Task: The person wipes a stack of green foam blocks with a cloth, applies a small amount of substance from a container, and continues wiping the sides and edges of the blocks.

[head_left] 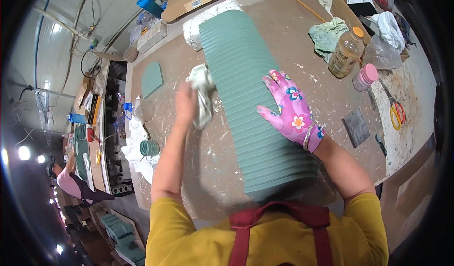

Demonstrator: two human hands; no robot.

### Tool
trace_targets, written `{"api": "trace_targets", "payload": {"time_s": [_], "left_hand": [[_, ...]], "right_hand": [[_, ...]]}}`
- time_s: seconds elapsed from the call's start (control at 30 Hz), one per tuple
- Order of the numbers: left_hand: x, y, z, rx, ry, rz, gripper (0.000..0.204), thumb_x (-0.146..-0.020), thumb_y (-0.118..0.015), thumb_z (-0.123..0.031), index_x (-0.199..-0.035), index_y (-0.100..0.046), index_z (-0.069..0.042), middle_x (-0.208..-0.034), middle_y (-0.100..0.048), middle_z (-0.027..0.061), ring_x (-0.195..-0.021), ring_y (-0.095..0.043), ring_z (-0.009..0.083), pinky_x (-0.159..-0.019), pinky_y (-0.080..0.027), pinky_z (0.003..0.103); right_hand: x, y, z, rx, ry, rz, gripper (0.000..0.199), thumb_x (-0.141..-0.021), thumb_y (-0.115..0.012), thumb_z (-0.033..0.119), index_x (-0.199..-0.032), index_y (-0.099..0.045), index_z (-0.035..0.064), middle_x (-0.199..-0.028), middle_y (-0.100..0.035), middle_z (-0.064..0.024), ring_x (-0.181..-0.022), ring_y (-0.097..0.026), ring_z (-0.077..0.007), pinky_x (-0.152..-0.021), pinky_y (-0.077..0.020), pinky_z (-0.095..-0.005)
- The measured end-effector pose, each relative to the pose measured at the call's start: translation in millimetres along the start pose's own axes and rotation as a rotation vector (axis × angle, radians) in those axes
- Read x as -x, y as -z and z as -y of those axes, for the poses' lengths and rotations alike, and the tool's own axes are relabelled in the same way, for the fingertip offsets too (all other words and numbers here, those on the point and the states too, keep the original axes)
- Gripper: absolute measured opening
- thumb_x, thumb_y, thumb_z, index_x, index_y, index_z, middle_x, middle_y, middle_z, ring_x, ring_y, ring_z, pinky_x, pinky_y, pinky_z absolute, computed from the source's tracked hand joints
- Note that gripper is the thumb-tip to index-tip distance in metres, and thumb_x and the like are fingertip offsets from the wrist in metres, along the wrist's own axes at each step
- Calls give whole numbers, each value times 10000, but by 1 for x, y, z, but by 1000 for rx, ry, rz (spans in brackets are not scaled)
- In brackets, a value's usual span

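Note:
A long row of overlapping green slabs (241, 91) runs away from me down the middle of the board, its far end against a white wrapped block (194, 27). My right hand (294, 107), in a pink flowered glove with a metal bangle at the wrist, lies on the row's right side with its fingers spread. Just left of the row, my bare left hand (186, 100) is closed on a crumpled whitish cloth (203, 102); its fingers are slightly blurred. A single green slab (152, 79) with a rounded end lies farther left on the board.
At the right are a green-stained cloth (327, 36), an orange-capped bottle (346, 53), a pink-lidded jar (365, 76), a grey block (355, 127) and scissors (396, 112). A green ribbed roll (149, 148) sits at the left edge. Another person (78, 185) is at a far-left bench.

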State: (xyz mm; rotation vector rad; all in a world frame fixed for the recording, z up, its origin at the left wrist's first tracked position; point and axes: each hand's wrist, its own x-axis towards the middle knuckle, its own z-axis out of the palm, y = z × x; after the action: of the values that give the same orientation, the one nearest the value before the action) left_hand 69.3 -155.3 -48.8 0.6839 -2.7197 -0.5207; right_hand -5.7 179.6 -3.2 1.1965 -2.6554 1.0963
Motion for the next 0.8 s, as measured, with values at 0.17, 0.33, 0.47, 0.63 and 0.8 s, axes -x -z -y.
{"api": "trace_targets", "payload": {"time_s": [0.17,0.33,0.47,0.63,0.8], "left_hand": [[-64,22,-163,406,-466,-28,321,-872,-565,-198,-1120,-591,4,-1049,-616,193,-976,-586,364,-856,-461,412],[-67,-48,-160,-52,-691,32,348,-861,-579,-243,-1173,-601,-91,-1150,-592,127,-1088,-537,317,-932,-421,414],[-50,-4,-105,51,-523,-33,370,-779,-626,-72,-1145,-626,-130,-1177,-574,95,-1104,-515,315,-939,-416,423],[-29,47,-27,-173,-149,77,299,-775,-546,-76,-1056,-646,-69,-939,-647,229,-936,-615,387,-796,-479,463],[-94,51,-145,122,-395,10,315,-767,-535,-165,-1022,-688,-60,-922,-678,184,-829,-654,343,-796,-508,408]], "right_hand": [[7,-4,-6,53,-15,-53,659,-862,-598,435,-1346,-455,12,-1429,-390,-198,-1303,-376,-393,-1072,-306,-471],[5,-12,-9,85,-35,-3,654,-851,-607,432,-1284,-498,-46,-1363,-440,-265,-1286,-397,-398,-1073,-299,-473],[1,-2,-2,-5,25,-63,657,-850,-604,425,-1343,-460,15,-1398,-426,-216,-1292,-393,-391,-1058,-313,-475],[3,-6,-8,61,40,-71,656,-848,-607,427,-1359,-449,48,-1427,-404,-186,-1314,-379,-371,-1060,-312,-473],[2,-2,-4,4,9,-49,647,-843,-615,407,-1356,-453,46,-1423,-408,-189,-1322,-372,-370,-1076,-294,-470]]}}
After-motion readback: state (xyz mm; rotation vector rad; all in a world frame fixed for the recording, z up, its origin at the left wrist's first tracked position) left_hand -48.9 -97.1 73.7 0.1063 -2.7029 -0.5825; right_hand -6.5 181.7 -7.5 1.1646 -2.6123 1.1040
